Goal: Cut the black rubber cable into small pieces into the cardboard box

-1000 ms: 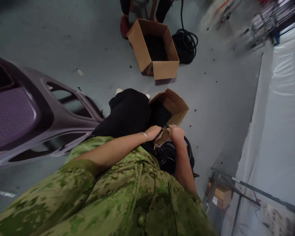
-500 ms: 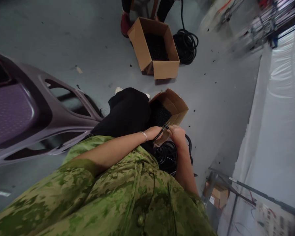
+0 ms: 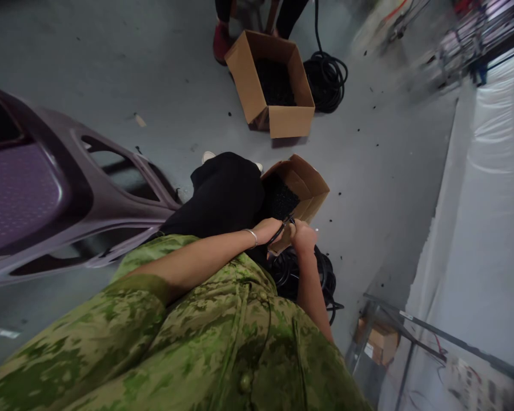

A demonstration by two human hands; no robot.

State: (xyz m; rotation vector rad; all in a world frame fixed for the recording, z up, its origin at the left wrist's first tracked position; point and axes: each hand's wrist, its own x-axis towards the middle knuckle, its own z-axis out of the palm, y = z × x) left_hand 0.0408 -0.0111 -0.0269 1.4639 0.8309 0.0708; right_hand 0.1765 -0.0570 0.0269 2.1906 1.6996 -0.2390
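My left hand (image 3: 269,230), with a bangle on its wrist, is closed round dark-handled scissors (image 3: 278,233). Their blades point up and right, close to my right hand. A short end of black tubing (image 3: 292,221) shows between the two hands at the blades. My right hand (image 3: 304,235) is closed round this tubing. Both hands are above the near edge of an open cardboard box (image 3: 310,185), in which many small black pieces (image 3: 282,197) lie. Below my right hand, a coil of black tubing (image 3: 286,268) rests on the floor, partly hidden by my forearm.
Ahead stands another open cardboard box (image 3: 291,121) holding dark pieces, beside another black coil (image 3: 328,80) and a person's red shoe (image 3: 221,43). A purple-grey plastic chair (image 3: 79,188) is at left. A metal frame (image 3: 411,331) stands at lower right.
My right hand has moved left, closer to the scissors, and the tubing beside its wrist has shifted lower. The blades now meet the tubing end. My left hand stays nearly in place.
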